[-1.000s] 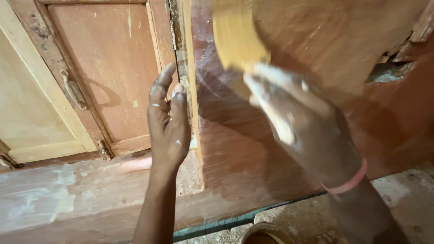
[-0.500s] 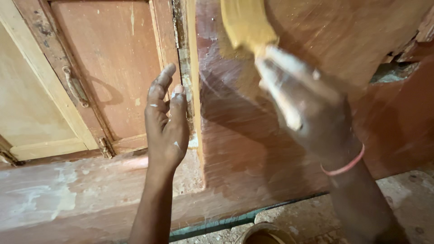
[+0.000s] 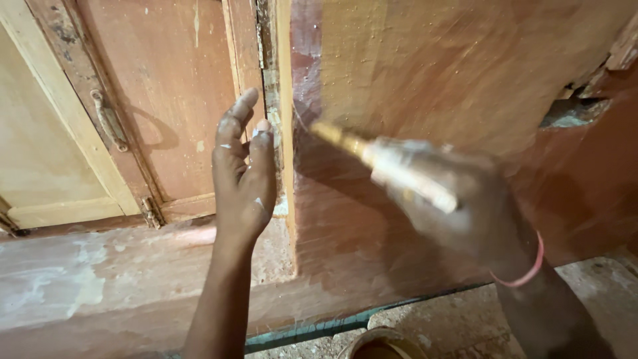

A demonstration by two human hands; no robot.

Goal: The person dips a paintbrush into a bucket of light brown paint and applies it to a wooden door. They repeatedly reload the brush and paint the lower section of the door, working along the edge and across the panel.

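a metal latch sits on the wooden shutter, a round tin rests on gritty floor below.

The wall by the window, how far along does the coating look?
Done: the wall beside the window frame looks wet and streaked yellowish-brown. In hand: the right hand, blurred, holds a yellow tool against the wall near the frame, while the left hand rests on the frame's edge. Left: the ledge below the shutter still shows pale, patchy plaster.

Warm, dim light; right hand motion-blurred.
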